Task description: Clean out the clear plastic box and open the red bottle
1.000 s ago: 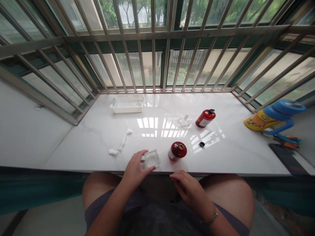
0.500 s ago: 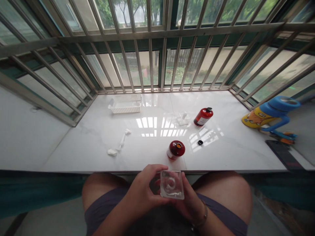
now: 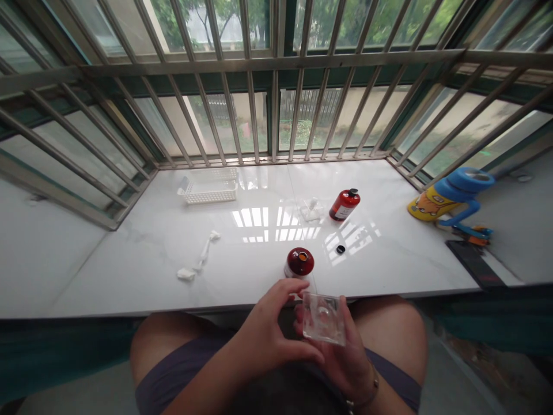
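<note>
My right hand (image 3: pixel 345 360) holds a clear square container (image 3: pixel 324 320) over my lap, just off the counter's front edge. A round ring shape shows in its middle. To its left, my left hand (image 3: pixel 270 325) is open, thumb and fingers spread apart; the fingertips are close to the container. Just beyond my hands, a dark red bottle (image 3: pixel 299 262) stands uncapped, its round mouth facing up. A small black cap (image 3: pixel 341 249) lies to the right of it. Farther back stands a second red bottle (image 3: pixel 344 205) with a black cap and a pale label.
On the white counter (image 3: pixel 142 253) are a white perforated basket (image 3: pixel 211 196) at the back left, crumpled white tissue (image 3: pixel 203 256), and a small clear square piece (image 3: pixel 311 210). At right are a blue and yellow flask (image 3: pixel 447 196) and a dark phone (image 3: pixel 473 264). Metal bars (image 3: pixel 259 63) line the window.
My left hand has come away from the clear container, its fingers spreading. My right hand keeps hold and the container has turned slightly. The whole view has shifted a little.
</note>
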Tool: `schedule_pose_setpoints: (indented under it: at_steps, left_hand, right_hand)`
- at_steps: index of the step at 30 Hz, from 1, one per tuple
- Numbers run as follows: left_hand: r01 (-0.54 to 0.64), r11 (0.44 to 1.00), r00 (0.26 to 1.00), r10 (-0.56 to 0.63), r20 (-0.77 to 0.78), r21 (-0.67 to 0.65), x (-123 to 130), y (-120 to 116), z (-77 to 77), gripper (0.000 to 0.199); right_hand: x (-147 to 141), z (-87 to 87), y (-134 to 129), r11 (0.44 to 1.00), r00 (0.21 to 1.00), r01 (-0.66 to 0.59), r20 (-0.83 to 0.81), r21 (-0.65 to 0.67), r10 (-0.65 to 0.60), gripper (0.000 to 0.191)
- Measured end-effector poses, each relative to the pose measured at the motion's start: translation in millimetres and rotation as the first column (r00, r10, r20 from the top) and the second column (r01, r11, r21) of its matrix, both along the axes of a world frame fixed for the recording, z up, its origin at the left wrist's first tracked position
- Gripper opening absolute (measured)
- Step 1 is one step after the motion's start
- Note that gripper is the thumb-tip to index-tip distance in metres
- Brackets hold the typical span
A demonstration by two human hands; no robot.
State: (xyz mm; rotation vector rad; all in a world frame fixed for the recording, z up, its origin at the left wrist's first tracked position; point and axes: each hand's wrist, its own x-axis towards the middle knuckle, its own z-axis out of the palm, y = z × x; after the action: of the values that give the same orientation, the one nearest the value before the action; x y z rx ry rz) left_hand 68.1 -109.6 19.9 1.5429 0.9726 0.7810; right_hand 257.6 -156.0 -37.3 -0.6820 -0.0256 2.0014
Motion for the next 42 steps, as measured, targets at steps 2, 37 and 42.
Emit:
schedule_pose_setpoints:
  at_steps: [2,37,42]
  left_hand:
    - [-0.074,0.997,0.994,0.073,0.082,0.006,-3,7,-6.7,0.094]
    - [-0.159,0.941,0.949,0.229,-0.217,0.3,-25,29,-38.3,0.079]
    - [-0.067,0.938,0.94,0.174,-0.294,0.34,-33,23,-10.8,0.089]
  right_hand:
    - [4,2.6,2,1.0,1.0,0.025,0.011,0.015,-0.025,0.07]
    - [22,-16.2,61,0.963,0.95,0.249,0.166,0.106,-0.264,0.063]
    - [17,-1.5,63,0.957,0.927,0.24,0.255,0.165,-0.276,0.06]
